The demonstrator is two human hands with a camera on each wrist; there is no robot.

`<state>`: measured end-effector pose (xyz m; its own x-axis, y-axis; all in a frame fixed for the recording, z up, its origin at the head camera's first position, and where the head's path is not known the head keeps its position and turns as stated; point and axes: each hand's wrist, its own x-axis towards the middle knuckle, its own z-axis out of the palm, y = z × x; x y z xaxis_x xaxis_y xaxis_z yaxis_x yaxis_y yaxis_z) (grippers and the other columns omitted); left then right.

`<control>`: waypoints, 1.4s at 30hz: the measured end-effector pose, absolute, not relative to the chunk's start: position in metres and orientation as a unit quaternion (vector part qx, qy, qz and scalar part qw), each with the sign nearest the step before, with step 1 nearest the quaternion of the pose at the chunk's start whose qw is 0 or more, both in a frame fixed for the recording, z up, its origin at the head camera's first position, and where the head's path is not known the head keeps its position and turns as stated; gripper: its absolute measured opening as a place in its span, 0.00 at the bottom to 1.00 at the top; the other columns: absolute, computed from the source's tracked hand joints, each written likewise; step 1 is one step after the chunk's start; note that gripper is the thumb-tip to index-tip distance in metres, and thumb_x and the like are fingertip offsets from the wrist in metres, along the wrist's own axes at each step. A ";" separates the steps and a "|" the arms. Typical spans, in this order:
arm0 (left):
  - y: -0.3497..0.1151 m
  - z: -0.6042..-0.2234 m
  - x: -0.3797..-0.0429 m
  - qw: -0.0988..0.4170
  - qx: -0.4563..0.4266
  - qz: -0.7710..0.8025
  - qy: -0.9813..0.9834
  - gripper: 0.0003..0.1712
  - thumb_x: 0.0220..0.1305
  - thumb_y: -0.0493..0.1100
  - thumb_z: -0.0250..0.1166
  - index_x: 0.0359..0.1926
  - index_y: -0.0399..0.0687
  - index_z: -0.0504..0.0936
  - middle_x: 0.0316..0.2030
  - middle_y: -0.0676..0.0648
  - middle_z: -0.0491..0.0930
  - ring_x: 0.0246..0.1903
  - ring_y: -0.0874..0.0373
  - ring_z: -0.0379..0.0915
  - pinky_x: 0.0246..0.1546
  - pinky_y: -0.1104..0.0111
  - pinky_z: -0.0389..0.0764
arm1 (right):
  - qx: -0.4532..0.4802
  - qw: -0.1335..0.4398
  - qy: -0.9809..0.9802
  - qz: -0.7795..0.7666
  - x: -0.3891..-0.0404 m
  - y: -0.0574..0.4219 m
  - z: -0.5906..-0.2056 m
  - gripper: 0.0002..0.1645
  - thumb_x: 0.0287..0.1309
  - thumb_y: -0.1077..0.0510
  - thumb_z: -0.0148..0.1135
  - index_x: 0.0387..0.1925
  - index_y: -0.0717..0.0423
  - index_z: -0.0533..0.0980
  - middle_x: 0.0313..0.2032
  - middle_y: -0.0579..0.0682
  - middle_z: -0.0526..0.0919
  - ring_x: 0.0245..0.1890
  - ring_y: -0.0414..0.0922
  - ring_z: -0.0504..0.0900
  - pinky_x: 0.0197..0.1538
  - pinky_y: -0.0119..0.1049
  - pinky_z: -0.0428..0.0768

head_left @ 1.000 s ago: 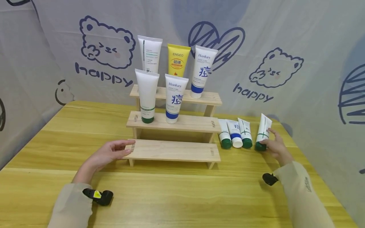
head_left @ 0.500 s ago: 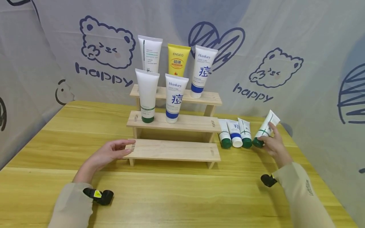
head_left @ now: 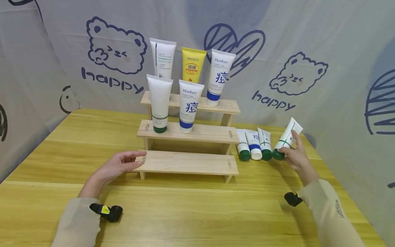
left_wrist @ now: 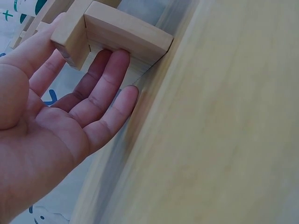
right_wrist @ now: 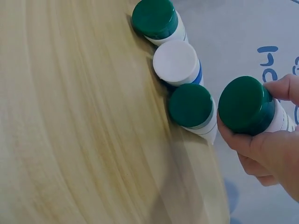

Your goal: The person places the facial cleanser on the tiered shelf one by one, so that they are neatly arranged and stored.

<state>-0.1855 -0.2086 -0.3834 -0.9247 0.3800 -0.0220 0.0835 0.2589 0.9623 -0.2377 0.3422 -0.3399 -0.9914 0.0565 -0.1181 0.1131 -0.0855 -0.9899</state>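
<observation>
In the head view my right hand (head_left: 297, 159) grips a white squeeze tube with a green cap (head_left: 289, 137), tilted with its cap end down and left. The right wrist view shows thumb and fingers round the tube by its green cap (right_wrist: 245, 105). My left hand (head_left: 118, 164) holds the left end of the lowest step of a three-step wooden display stand (head_left: 188, 163). From the left wrist, fingertips (left_wrist: 119, 60) touch the stand's end near its leg (left_wrist: 126, 32). Beside the held tube lie three more tubes: green-capped (head_left: 243, 145), blue-and-white (head_left: 254, 145) and green-capped (head_left: 265, 144).
On the top step stand a white tube (head_left: 162, 58), a yellow tube (head_left: 193, 65) and a blue-and-white tube (head_left: 219, 77). The middle step bears a green-capped tube (head_left: 159, 103) and a blue-and-white one (head_left: 189, 106). A printed curtain (head_left: 179, 20) hangs behind the wooden table (head_left: 185, 212).
The right hand has shifted the held tube slightly left, towards the lying tubes, and its top has tilted to the right. The left hand stays at the stand.
</observation>
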 end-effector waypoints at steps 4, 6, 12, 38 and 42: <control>-0.209 -0.384 -0.185 0.127 0.146 0.591 0.784 0.28 0.62 0.45 0.58 0.60 0.35 0.65 0.57 0.36 0.62 0.42 0.50 0.59 0.36 0.69 0.70 | 0.050 0.031 0.681 -0.730 -0.234 0.340 -0.337 0.57 0.51 0.79 0.44 0.67 0.29 0.34 0.64 0.64 0.25 0.46 0.46 0.59 0.40 0.36 0.75; -0.209 -0.384 -0.185 0.129 0.144 0.591 0.783 0.28 0.62 0.45 0.58 0.60 0.35 0.65 0.58 0.36 0.61 0.43 0.50 0.59 0.37 0.69 0.70 | 0.049 0.035 0.689 -0.723 -0.233 0.338 -0.336 0.56 0.51 0.79 0.44 0.68 0.30 0.37 0.64 0.66 0.28 0.47 0.47 0.59 0.39 0.35 0.74; -0.210 -0.385 -0.185 0.132 0.144 0.591 0.783 0.29 0.62 0.45 0.58 0.60 0.36 0.65 0.58 0.36 0.61 0.43 0.49 0.59 0.38 0.69 0.70 | 0.050 0.036 0.689 -0.722 -0.231 0.331 -0.333 0.54 0.50 0.79 0.45 0.66 0.30 0.41 0.64 0.65 0.29 0.51 0.51 0.56 0.41 0.35 0.74; -0.209 -0.383 -0.186 0.131 0.147 0.592 0.782 0.28 0.62 0.45 0.57 0.60 0.36 0.66 0.55 0.37 0.64 0.40 0.52 0.60 0.35 0.69 0.70 | -0.093 0.023 0.646 -0.757 -0.222 0.282 -0.311 0.52 0.51 0.80 0.44 0.69 0.38 0.40 0.65 0.62 0.34 0.50 0.48 0.64 0.42 0.38 0.75; -0.208 -0.383 -0.186 0.131 0.146 0.593 0.781 0.28 0.62 0.45 0.57 0.60 0.36 0.65 0.56 0.37 0.63 0.41 0.52 0.60 0.35 0.70 0.70 | -0.119 0.004 0.636 -0.762 -0.222 0.276 -0.311 0.51 0.50 0.80 0.49 0.68 0.43 0.43 0.61 0.60 0.47 0.46 0.45 0.69 0.40 0.38 0.76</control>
